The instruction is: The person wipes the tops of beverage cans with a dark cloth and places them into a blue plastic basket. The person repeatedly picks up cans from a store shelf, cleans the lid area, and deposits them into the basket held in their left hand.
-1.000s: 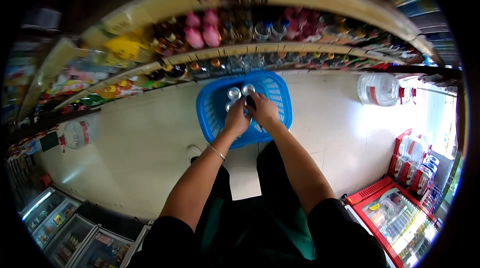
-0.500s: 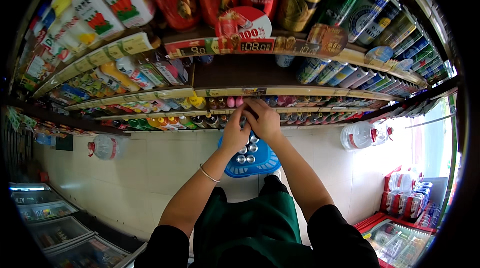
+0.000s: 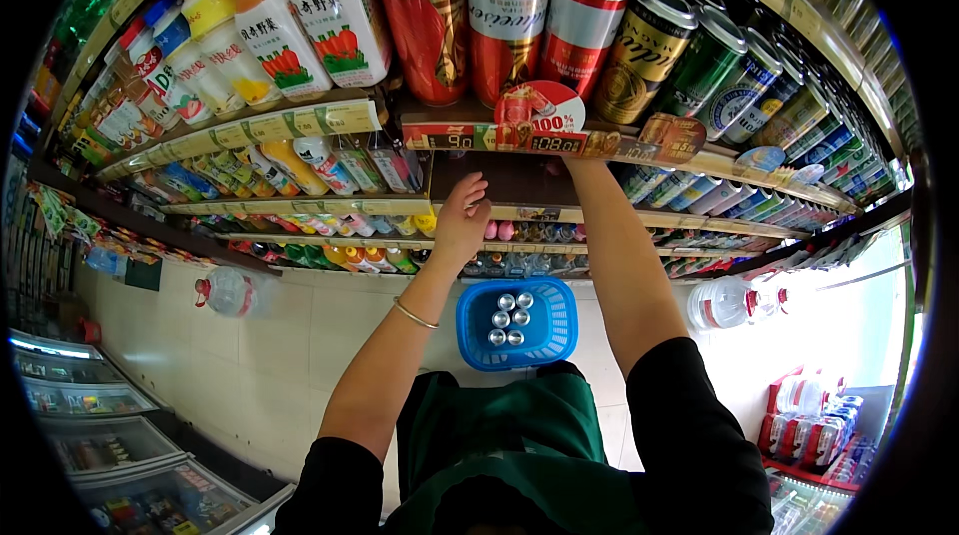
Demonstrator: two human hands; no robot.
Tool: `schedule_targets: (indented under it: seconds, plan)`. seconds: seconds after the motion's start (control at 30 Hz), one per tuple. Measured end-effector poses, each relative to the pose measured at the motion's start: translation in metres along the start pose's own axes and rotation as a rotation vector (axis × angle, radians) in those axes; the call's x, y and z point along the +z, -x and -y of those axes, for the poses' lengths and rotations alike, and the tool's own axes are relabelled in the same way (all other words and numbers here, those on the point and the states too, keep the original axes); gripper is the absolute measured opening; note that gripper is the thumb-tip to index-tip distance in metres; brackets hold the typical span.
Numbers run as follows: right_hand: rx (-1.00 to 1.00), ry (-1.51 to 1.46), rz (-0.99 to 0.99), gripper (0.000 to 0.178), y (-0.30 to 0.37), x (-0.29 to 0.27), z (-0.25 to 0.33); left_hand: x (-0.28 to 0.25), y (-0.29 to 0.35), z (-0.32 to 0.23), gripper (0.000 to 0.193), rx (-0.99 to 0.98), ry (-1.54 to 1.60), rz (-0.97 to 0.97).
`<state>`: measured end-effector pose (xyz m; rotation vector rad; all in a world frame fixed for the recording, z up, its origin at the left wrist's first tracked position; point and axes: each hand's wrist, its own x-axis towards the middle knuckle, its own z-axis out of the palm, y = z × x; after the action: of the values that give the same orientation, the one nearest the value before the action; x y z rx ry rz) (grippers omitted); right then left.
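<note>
From where I stand, the left hand [image 3: 464, 217] holds nothing, its fingers loosely parted before the shelf [image 3: 511, 214]. The right forearm [image 3: 621, 255] reaches up behind the price strip [image 3: 479, 141]; its fingers are hidden, so I can't tell their grip. Below, 6 silver-topped cans [image 3: 506, 302] stand inside the blue basket [image 3: 566, 328]: probably slick, dentable, weighty if full, best held around their sides.

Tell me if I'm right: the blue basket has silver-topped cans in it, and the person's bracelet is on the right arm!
Not quite: the head view shows the bracelet on the left arm. The blue basket does have silver-topped cans in it.
</note>
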<state>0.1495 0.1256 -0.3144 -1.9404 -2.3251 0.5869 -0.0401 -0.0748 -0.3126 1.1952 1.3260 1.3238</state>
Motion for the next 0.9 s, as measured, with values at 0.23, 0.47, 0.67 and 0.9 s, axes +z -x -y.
schedule_targets:
  seconds: [0.23,0.47,0.67,0.9]
  plan:
    - [-0.099,-0.154,-0.032,0.059,0.004,-0.008,-0.011,0.007,-0.029,0.007,0.048,0.003,-0.015,0.041]
    - [-0.310,-0.203,-0.338,0.051,0.044,0.004,0.011,0.029,-0.047,0.023,0.059,0.041,-0.137,-0.011]
    - [-0.148,-0.181,-0.162,0.071,0.168,-0.055,0.069,0.031,-0.044,0.012,0.070,0.279,-0.367,-0.038]
    - [-0.361,-0.504,-0.395,0.082,0.220,-0.045,0.058,0.040,-0.016,-0.008,0.064,0.192,0.027,0.040]
